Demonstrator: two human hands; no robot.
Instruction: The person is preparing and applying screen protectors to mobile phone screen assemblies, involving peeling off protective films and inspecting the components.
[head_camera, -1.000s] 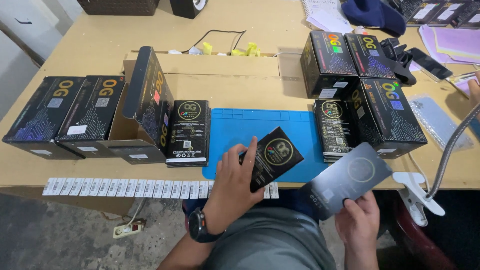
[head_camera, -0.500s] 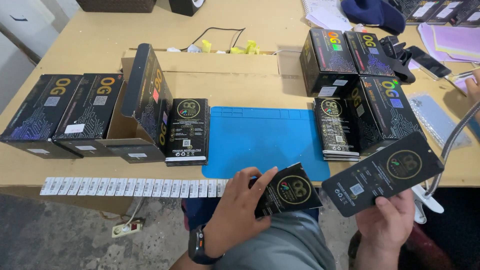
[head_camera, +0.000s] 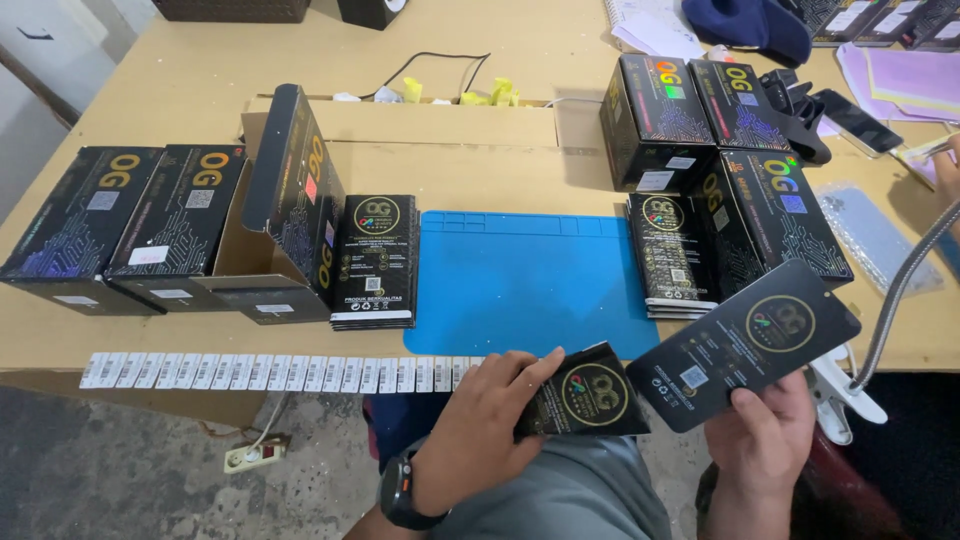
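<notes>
My left hand (head_camera: 478, 420) grips a small stack of flat black packets with a gold round emblem (head_camera: 588, 393), held just below the near edge of the blue mat (head_camera: 520, 280). A dark watch sits on that wrist. My right hand (head_camera: 762, 438) holds one flat black packet (head_camera: 752, 340) by its lower edge, tilted up to the right, printed side toward me. Both hands are over my lap, off the table's front edge.
A strip of barcode stickers (head_camera: 270, 372) runs along the table's front edge. Black boxes stand at the left (head_camera: 120, 225), one open (head_camera: 290, 200), with a packet stack (head_camera: 376, 260) beside it. More boxes (head_camera: 700, 110) and packets (head_camera: 668, 255) lie right. A white clamp lamp (head_camera: 850, 395) is clipped nearby.
My left hand has drawn its packets down off the blue mat toward my lap. My right hand has turned its packet over and raised it to the right.
</notes>
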